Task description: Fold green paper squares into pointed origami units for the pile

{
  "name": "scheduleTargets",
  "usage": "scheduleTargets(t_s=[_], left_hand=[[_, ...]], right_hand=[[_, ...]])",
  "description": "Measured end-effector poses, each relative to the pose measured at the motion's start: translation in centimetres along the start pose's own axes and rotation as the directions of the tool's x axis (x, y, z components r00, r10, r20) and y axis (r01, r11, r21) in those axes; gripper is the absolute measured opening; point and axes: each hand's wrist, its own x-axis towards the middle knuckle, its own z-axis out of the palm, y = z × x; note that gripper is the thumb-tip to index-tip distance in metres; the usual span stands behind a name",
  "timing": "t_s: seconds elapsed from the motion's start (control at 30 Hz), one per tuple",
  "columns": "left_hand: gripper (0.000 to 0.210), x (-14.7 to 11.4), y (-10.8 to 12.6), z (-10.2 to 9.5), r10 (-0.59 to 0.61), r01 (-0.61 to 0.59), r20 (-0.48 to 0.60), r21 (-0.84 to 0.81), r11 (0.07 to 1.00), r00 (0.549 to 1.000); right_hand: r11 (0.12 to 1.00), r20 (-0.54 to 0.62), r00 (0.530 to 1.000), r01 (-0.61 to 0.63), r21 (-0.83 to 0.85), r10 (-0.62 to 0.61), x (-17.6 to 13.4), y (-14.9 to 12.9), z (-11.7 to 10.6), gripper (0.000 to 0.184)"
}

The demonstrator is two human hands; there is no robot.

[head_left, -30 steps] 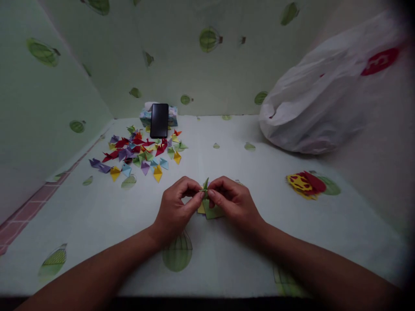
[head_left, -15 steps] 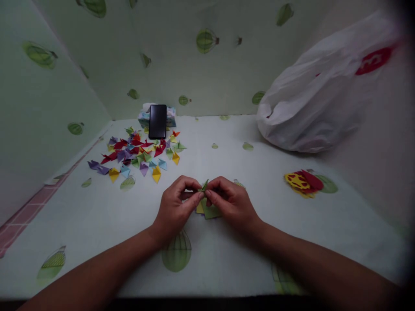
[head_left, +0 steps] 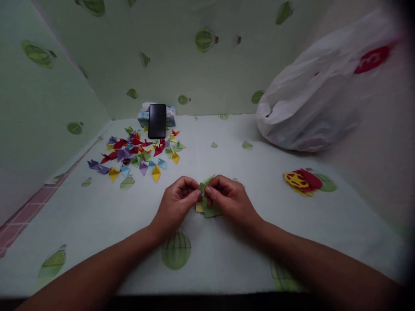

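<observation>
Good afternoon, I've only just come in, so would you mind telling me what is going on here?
A person is handling a small folded green paper, pinched between the fingertips of the left hand and the right hand. Just beneath lie paper squares, a green one on top. Farther off to the left is a spread of colorful folded papers, with a phone propped up behind, before a tissue box. A white bag sits at the right.

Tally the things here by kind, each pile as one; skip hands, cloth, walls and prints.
Phone: 1
Tissue box: 1
Bag: 1
Piles: 3 (folded pieces, sheets, red-and-yellow shapes)
Held green paper: 1, in left hand and right hand
Total: 7
</observation>
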Motion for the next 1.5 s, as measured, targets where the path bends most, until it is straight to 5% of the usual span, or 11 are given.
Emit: scheduleTargets(t_s=[0.8,1.1,1.33,1.5], left_hand=[[0.012,-0.02,0.01,-0.14,-0.037,0.039,0.015,-0.123,0.992,0.999],[0.015,0.04,0.41,0.02,-0.017,0.019,-0.023,0.060,0.998,1.000],[0.007,-0.26,0.44,-0.04,0.274,-0.240,-0.030,0.394,0.887,0.961],[0.009,-0.14,0.68,-0.28,0.357,-0.293,-0.030,0.513,0.807,0.933]], right_hand=[[0.961,-0.022,0.986,-0.156,0.230,0.166,-0.01,-0.17,0.26,0.018],[0.949,0.022,0.984,-0.174,0.262,0.174,-0.13,-0.15,0.46,0.019],[0.970,0.081,0.990,-0.127,0.206,0.112,-0.11,0.12,0.49,0.023],[0.957,0.117,0.990,-0.111,0.266,0.082,-0.19,0.31,0.49,0.022]])
